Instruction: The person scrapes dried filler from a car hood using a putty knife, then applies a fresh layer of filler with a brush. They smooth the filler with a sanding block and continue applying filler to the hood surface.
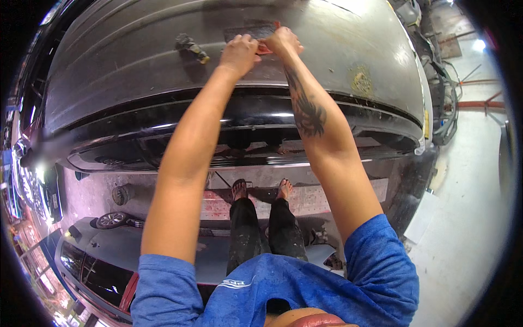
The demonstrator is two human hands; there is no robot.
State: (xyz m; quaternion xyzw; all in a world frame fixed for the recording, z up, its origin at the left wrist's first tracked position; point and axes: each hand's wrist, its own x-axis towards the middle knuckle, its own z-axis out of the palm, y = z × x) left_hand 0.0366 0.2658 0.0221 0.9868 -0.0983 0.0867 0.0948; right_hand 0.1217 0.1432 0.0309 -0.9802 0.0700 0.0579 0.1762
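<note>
Both arms reach forward over the grey, dull car roof (163, 71). My left hand (240, 55) has its fingers curled at the near edge of a dark grey flat sheet (249, 31). Beside it, my right hand (284, 42) is closed, thumb toward the left hand. Between them shows a red flat piece (263, 49), pinched by both hands; red also shows behind the right hand. Whether red and dark parts are one sheet I cannot tell. To the left lies a crumpled grey object with a yellowish end (192, 48), apart from the hands.
A yellowish rough patch (360, 79) marks the roof at right. Below is the car's glossy black side (250, 111). My feet stand on a pale plank (310, 199). Behind me is another grey car (103, 261); a bucket (122, 193) stands left. Car parts (444, 98) lie at right.
</note>
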